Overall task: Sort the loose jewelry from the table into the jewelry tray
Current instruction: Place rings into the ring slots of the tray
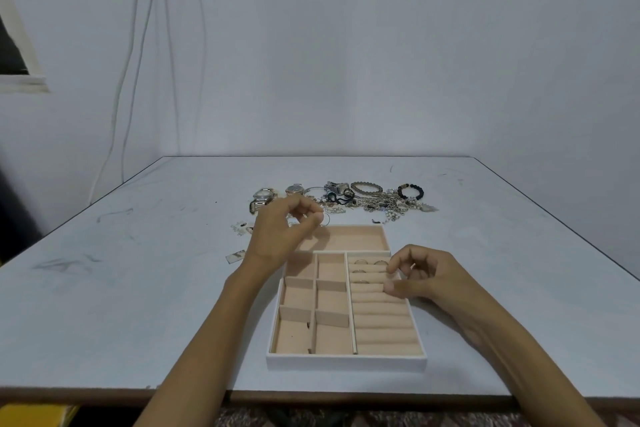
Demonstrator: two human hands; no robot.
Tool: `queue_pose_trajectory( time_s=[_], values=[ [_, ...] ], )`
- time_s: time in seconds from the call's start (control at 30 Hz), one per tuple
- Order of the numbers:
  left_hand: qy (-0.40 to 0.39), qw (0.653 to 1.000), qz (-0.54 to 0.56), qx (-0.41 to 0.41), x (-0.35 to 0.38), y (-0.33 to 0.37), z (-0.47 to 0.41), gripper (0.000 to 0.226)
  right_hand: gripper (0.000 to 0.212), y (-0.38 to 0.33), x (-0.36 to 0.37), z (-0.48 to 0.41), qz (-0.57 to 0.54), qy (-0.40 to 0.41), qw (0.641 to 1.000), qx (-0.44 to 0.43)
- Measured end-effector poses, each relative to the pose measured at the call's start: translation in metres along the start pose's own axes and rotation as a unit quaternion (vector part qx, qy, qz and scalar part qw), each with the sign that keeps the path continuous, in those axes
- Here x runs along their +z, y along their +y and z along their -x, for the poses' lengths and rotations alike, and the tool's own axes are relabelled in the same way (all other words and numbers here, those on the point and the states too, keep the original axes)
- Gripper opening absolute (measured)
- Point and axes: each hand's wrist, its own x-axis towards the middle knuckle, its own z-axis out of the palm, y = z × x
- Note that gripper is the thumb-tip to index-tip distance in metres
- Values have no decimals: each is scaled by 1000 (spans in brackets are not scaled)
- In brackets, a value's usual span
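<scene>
We record a pale grey flat table (138,288) against a plain wall. On it, toward six o'clock, sits the white rectangular jewelry tray with beige velvet lining (346,362). The tray has one long compartment across its far end, small square cells on its nine o'clock side and padded ring rolls on its three o'clock side.

The left hand (280,236) hovers over the tray's eleven o'clock corner, fingers curled, thumb tip close to the forefinger. A thin wire hoop (327,218) shows just beside those fingertips; we cannot tell whether it is held.

The right hand (426,274) hangs over the ring rolls at the tray's two o'clock edge, fingers curled toward the thumb. Whether it pinches anything cannot be told.

The heap of loose silver-toned chains and bracelets (381,203) lies on the table at twelve o'clock from the tray, apart from it. A silver metal wristwatch (263,199) marks its nine o'clock end, a dark beaded bracelet (410,191) its three o'clock end.

Several small thin rings (360,262) stand in the farthest ring rolls.
</scene>
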Motion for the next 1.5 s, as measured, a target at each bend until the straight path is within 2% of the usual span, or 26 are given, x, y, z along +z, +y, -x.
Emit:
queue_pose_trajectory(
  time_s=[0.1,0.27,0.33,0.37,0.4,0.43,0.47,0.57,0.63,0.67,0.83,1.23,1.5],
  values=[
    [-11,1000,4,4,1,3,-1,11,21,2,0,-4,-16,5,1000,6],
    [-73,997,5,10,5,7,1,8,26,3,-2,-6,-39,1,999,11],
    [-96,995,4,13,7,7,1,7,22,7,-3,-6,-42,48,998,-22],
    [-105,994,3,14,7,7,2,6,18,10,-4,-6,31,106,992,-59],
    [-112,994,2,13,8,7,2,6,17,15,-6,-7,144,172,970,-97],
    [-120,993,3,11,8,9,2,5,19,20,-8,-7,246,213,936,-131],
    [-130,991,8,9,9,11,3,5,21,23,-9,-7,316,221,911,-146],
    [-190,982,16,14,10,22,9,4,47,32,-10,-11,465,113,877,-45],
    [-237,971,22,17,9,29,12,6,54,32,-7,-13,543,62,838,8],
    [-258,966,29,17,9,31,13,8,54,31,-6,-13,556,58,829,12],
    [-325,945,11,20,10,32,15,13,55,30,-4,-12,566,61,822,14],
    [-294,941,-90,140,16,29,13,8,54,30,-4,-13,579,58,813,19],
    [-324,929,-106,146,17,28,15,6,54,29,-3,-12,584,59,810,19]
  ],
)
